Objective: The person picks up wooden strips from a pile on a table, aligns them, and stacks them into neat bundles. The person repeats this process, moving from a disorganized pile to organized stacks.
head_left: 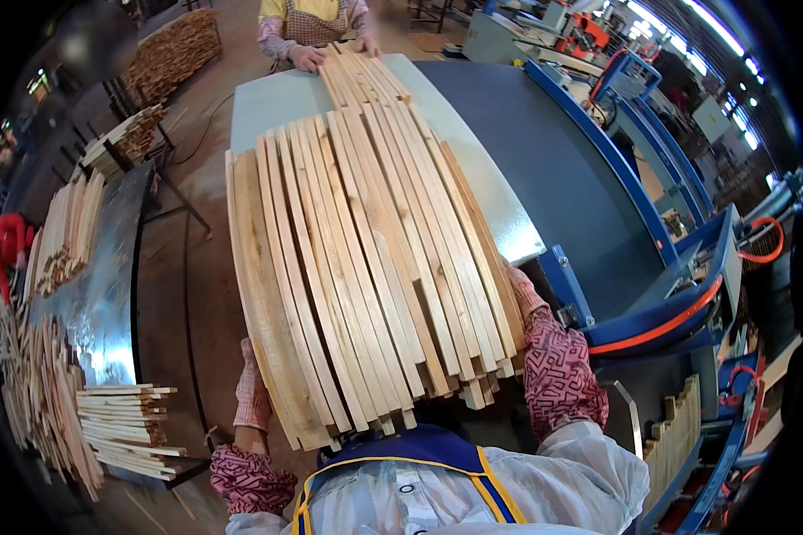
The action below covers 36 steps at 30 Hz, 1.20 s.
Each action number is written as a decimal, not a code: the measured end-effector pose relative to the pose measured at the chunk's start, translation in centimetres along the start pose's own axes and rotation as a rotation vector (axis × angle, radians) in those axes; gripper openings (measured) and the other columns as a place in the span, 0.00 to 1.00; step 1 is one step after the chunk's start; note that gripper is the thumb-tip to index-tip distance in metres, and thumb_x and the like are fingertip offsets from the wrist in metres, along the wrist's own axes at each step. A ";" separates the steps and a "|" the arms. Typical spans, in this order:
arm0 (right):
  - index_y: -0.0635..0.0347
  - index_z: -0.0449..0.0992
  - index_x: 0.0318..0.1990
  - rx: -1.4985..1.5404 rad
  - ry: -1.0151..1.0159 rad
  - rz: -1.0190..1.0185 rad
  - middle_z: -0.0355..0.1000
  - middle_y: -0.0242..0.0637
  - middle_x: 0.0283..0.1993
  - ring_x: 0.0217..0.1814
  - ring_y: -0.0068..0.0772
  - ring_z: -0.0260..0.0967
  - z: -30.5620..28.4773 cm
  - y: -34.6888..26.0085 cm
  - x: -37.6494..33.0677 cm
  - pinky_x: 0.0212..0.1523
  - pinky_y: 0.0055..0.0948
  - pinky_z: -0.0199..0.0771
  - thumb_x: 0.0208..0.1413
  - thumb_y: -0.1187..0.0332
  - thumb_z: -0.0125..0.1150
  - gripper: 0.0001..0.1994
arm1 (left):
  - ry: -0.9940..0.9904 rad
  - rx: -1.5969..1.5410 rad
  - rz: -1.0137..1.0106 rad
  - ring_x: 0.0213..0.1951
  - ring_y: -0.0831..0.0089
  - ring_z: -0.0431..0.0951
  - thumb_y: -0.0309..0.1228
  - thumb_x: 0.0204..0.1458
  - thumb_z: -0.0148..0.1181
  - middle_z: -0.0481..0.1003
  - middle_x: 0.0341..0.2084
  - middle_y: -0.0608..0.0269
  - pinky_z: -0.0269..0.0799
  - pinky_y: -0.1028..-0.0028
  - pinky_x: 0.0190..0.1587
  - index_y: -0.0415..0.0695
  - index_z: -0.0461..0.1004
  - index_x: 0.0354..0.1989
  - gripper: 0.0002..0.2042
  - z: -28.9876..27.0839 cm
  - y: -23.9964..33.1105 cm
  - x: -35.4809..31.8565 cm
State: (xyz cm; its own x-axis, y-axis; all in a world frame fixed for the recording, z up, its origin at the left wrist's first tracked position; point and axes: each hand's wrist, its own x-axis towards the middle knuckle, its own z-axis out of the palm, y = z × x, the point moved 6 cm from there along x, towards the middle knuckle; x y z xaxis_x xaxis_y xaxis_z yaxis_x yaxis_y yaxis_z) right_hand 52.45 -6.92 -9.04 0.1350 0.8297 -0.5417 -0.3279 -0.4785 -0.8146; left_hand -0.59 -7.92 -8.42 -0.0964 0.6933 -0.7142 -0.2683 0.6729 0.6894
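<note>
A wide stack of pale wooden strips [357, 241] lies lengthwise before me, its near ends uneven and close to my apron. My left hand [251, 385], in a pinkish knit glove, presses along the stack's left side near the front. On the opposite side my right hand [526, 292], gloved alike, holds the right edge. Both hands grip the stack between them; their fingertips are mostly hidden by the wood. The far part of the stack is over a pale, shiny tabletop [263, 102]. Beyond it, a smaller bundle of strips [366, 76] touches the stack's far end.
Across the table a co-worker's gloved hands [309, 59] rest on the smaller bundle. A blue-framed machine [656, 334] with a dark bed stands at right. At left, a metal table [116, 267] carries piles of strips [62, 223]. A wood stack [171, 55] stands far left.
</note>
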 end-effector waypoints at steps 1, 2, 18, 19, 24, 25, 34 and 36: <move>0.54 0.65 0.62 -0.089 0.014 -0.070 0.75 0.38 0.50 0.45 0.32 0.75 -0.1 -0.1 -0.3 0.44 0.32 0.77 0.67 0.51 0.37 0.24 | -0.070 -0.092 0.015 0.49 0.59 0.76 0.68 0.50 0.47 0.72 0.54 0.53 0.72 0.64 0.51 0.41 0.64 0.63 0.44 0.2 -0.1 0.6; 0.53 0.65 0.63 -0.176 0.030 -0.139 0.76 0.38 0.49 0.45 0.32 0.76 -0.2 -0.3 -0.6 0.43 0.33 0.77 0.67 0.48 0.37 0.26 | -0.134 -0.184 0.032 0.48 0.60 0.76 0.66 0.51 0.49 0.72 0.54 0.53 0.73 0.65 0.50 0.41 0.64 0.63 0.42 -0.2 -0.7 1.7; 0.57 0.72 0.57 -0.988 0.533 -0.036 0.70 0.51 0.57 0.59 0.44 0.68 0.9 -6.3 -4.6 0.62 0.37 0.62 0.59 0.37 0.42 0.34 | -0.248 -0.206 -0.071 0.42 0.64 0.77 0.56 0.54 0.52 0.73 0.49 0.54 0.73 0.68 0.43 0.42 0.66 0.60 0.33 -2.9 -4.7 1.8; 0.57 0.72 0.57 -0.879 0.509 -0.074 0.69 0.51 0.58 0.60 0.44 0.67 1.6 -6.4 -5.0 0.62 0.37 0.62 0.59 0.38 0.43 0.33 | -0.242 -0.194 -0.070 0.41 0.64 0.76 0.55 0.54 0.52 0.73 0.49 0.54 0.73 0.68 0.43 0.42 0.67 0.59 0.33 -3.1 -4.7 1.8; 0.58 0.73 0.55 -1.287 0.354 -0.039 0.69 0.51 0.57 0.62 0.48 0.64 5.8 -9.0 -6.5 0.62 0.37 0.62 0.57 0.38 0.47 0.33 | -0.217 -0.132 -0.087 0.40 0.65 0.76 0.53 0.54 0.52 0.73 0.47 0.55 0.73 0.69 0.42 0.41 0.67 0.58 0.31 -3.8 -4.9 1.7; 0.58 0.73 0.56 -1.338 0.348 -0.068 0.70 0.51 0.55 0.61 0.48 0.64 5.4 -8.9 -6.4 0.62 0.37 0.62 0.56 0.37 0.49 0.34 | -0.221 -0.125 -0.093 0.40 0.66 0.76 0.52 0.54 0.52 0.73 0.46 0.55 0.72 0.69 0.41 0.41 0.67 0.58 0.30 -3.6 -5.0 1.9; 0.65 0.74 0.51 -1.193 0.351 0.004 0.72 0.52 0.53 0.56 0.48 0.70 6.5 -10.2 -7.3 0.57 0.39 0.68 0.53 0.44 0.52 0.31 | -0.187 -0.060 -0.120 0.37 0.68 0.76 0.48 0.55 0.53 0.74 0.43 0.57 0.72 0.70 0.38 0.41 0.69 0.56 0.26 -3.9 -6.5 1.4; 0.65 0.74 0.51 -1.166 0.336 -0.060 0.72 0.52 0.53 0.56 0.48 0.70 5.0 -10.0 -6.5 0.56 0.39 0.68 0.53 0.43 0.52 0.32 | -0.208 -0.053 -0.131 0.37 0.68 0.76 0.47 0.55 0.53 0.74 0.42 0.57 0.71 0.71 0.38 0.41 0.69 0.56 0.26 -3.2 -6.7 1.8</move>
State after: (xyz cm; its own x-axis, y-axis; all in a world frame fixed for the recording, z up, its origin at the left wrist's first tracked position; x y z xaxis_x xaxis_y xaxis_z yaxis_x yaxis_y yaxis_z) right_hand 50.20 -6.11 3.64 0.4131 0.8264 -0.3826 0.7018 -0.5567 -0.4445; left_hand -2.03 -12.03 -14.66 0.1405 0.6431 -0.7528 -0.3156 0.7497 0.5816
